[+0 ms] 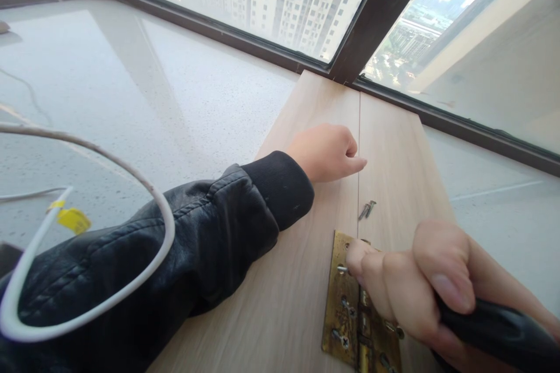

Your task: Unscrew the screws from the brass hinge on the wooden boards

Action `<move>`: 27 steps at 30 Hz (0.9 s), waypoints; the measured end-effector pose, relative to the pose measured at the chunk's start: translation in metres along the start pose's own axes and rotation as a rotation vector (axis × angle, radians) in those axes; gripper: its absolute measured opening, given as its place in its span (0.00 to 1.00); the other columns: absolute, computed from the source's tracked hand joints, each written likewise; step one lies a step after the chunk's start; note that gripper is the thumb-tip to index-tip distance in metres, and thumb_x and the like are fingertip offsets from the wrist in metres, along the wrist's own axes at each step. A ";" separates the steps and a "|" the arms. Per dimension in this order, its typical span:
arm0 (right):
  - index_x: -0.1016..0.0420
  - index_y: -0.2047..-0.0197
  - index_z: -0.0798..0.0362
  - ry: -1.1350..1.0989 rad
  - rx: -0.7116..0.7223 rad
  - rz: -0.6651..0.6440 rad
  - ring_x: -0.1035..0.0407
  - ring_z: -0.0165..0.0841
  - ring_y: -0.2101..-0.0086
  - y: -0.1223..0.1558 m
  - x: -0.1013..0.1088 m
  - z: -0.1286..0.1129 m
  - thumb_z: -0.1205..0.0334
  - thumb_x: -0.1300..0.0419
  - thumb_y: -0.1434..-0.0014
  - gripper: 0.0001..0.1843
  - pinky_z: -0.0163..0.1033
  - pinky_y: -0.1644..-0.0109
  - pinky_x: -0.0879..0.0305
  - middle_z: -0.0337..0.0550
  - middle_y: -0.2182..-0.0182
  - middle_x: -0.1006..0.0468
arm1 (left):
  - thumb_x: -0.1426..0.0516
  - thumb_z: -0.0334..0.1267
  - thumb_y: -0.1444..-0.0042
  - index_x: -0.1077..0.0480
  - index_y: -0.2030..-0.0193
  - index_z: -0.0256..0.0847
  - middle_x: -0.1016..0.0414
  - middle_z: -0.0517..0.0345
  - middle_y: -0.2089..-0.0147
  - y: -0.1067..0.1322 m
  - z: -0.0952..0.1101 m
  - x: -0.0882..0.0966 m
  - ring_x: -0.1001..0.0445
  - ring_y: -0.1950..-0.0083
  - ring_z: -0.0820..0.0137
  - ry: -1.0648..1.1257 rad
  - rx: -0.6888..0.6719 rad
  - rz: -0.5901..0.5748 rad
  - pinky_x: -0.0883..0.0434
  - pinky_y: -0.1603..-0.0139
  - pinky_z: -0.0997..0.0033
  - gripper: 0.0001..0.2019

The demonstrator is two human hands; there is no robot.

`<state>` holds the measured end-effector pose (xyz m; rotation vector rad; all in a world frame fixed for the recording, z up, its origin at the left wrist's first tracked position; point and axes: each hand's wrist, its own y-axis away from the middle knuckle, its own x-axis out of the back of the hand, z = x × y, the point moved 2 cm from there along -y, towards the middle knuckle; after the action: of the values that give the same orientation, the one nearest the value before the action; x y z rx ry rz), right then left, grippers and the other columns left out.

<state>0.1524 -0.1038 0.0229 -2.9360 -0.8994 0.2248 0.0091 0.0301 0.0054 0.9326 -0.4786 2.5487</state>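
Note:
A brass hinge [345,315] lies across the seam of two light wooden boards [306,128]. My right hand [420,285] is wrapped round a black tool handle [499,332], and its fingertips hold a small screw [342,270] against the hinge's left leaf. My left hand [326,151], in a black sleeve, rests on the left board as a loose fist, with one finger pointing at the seam. Two loose screws [367,208] lie on the right board, between the hands.
The boards lie on a pale speckled stone sill [153,87] under a dark-framed window [371,17] that looks out on tall buildings. A white cable [131,175] with a yellow tag [73,220] loops over my left arm.

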 end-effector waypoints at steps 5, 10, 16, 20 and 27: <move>0.24 0.63 0.47 0.070 0.242 0.105 0.32 0.34 0.69 -0.011 0.013 0.009 0.49 0.33 0.45 0.12 0.43 0.65 0.33 0.40 0.68 0.28 | 0.43 0.38 0.47 0.49 0.86 0.41 0.48 0.63 0.83 0.000 0.000 0.000 0.53 0.76 0.75 0.009 -0.005 0.006 0.54 0.71 0.65 0.22; 0.20 0.55 0.47 0.126 0.298 0.032 0.32 0.32 0.75 -0.014 0.015 0.006 0.49 0.42 0.36 0.14 0.45 0.62 0.30 0.39 0.76 0.27 | 0.44 0.39 0.47 0.48 0.86 0.41 0.48 0.63 0.82 0.000 0.001 0.000 0.51 0.75 0.74 -0.001 0.005 -0.006 0.54 0.70 0.64 0.21; 0.27 0.56 0.43 -0.153 0.055 -0.146 0.39 0.31 0.82 -0.007 -0.001 0.002 0.44 0.54 0.32 0.18 0.42 0.70 0.35 0.34 0.84 0.36 | 0.44 0.39 0.47 0.50 0.86 0.41 0.49 0.63 0.83 0.000 0.000 0.000 0.54 0.76 0.75 -0.009 0.011 -0.010 0.54 0.71 0.65 0.22; 0.31 0.56 0.44 -0.105 -0.029 -0.105 0.38 0.33 0.78 -0.001 0.002 0.004 0.50 0.49 0.32 0.10 0.45 0.63 0.34 0.34 0.81 0.35 | 0.44 0.39 0.47 0.50 0.86 0.41 0.50 0.64 0.82 0.000 0.001 0.000 0.54 0.76 0.74 -0.011 0.008 -0.011 0.54 0.71 0.65 0.22; 0.23 0.63 0.48 0.045 0.290 0.146 0.32 0.32 0.70 -0.015 0.014 0.009 0.49 0.34 0.43 0.12 0.41 0.64 0.32 0.39 0.70 0.26 | 0.44 0.39 0.47 0.47 0.86 0.41 0.50 0.64 0.83 0.000 0.001 0.000 0.53 0.75 0.74 -0.008 0.003 -0.009 0.55 0.70 0.65 0.20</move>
<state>0.1538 -0.0832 0.0143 -2.7246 -0.5899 0.2703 0.0097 0.0295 0.0061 0.9443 -0.4723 2.5389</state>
